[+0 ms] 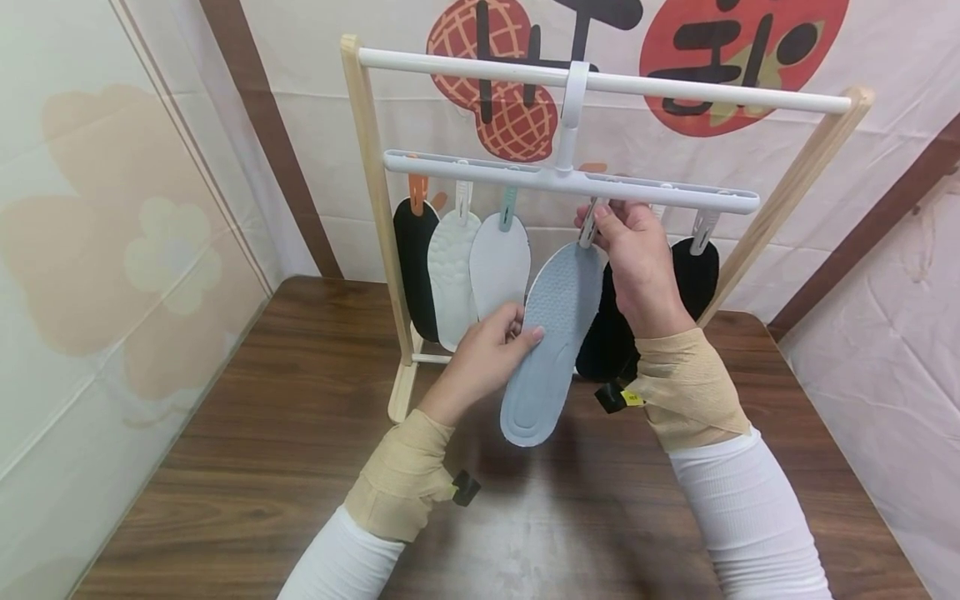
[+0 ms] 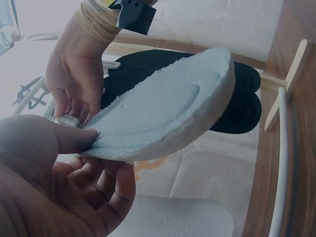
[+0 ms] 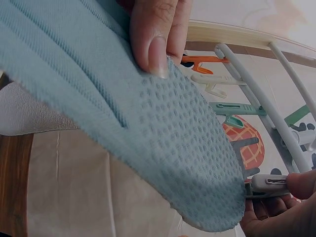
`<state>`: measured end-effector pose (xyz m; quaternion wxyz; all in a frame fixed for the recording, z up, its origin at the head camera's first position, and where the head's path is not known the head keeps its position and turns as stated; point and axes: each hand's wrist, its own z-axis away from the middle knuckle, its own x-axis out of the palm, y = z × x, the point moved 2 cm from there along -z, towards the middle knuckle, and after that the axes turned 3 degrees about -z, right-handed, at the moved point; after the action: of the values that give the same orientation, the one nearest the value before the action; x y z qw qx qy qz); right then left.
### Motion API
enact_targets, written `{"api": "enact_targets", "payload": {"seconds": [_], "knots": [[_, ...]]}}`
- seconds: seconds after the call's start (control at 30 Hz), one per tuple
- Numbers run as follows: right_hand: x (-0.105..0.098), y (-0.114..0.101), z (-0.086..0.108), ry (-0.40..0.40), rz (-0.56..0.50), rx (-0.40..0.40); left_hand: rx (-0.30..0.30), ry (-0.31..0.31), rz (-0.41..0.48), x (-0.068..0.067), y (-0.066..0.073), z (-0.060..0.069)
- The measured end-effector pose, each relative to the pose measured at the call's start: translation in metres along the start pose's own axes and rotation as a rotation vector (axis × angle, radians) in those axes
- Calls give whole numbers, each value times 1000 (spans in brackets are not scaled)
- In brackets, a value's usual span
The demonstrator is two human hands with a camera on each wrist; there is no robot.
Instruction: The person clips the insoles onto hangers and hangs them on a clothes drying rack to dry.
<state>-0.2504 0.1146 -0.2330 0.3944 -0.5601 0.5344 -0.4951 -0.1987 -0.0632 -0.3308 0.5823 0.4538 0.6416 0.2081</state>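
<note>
A light blue insole (image 1: 555, 333) with a dimpled forefoot slants below the hanger (image 1: 480, 172). My left hand (image 1: 487, 354) pinches its side edge, thumb on the top face and fingers beneath, as the left wrist view shows. At the insole's upper tip, my right hand (image 1: 641, 258) holds a pale grey clip (image 3: 269, 185) between thumb and fingers. The clip's mouth meets the tip's edge; whether it clamps the insole I cannot tell. To the left hang a black insole (image 1: 415, 267), a white bumpy insole (image 1: 452, 283) and a plain white insole (image 1: 498, 258).
The hanger hooks over the white bar (image 1: 712, 92) of a wooden-sided rack (image 1: 372, 183) on a brown table (image 1: 300, 417). Black insoles (image 1: 693, 271) hang behind and right of my right hand. Orange (image 1: 417, 185) and green clips (image 1: 508, 208) line the hanger. A printed cloth (image 1: 315, 50) stands behind.
</note>
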Motion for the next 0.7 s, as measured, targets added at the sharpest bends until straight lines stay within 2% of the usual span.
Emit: {"api": "enact_targets", "payload": {"seconds": [0.7], "knots": [[0,-1,1,-7,-25,-6,-32,-10,-2,-1,-4,-2]]}}
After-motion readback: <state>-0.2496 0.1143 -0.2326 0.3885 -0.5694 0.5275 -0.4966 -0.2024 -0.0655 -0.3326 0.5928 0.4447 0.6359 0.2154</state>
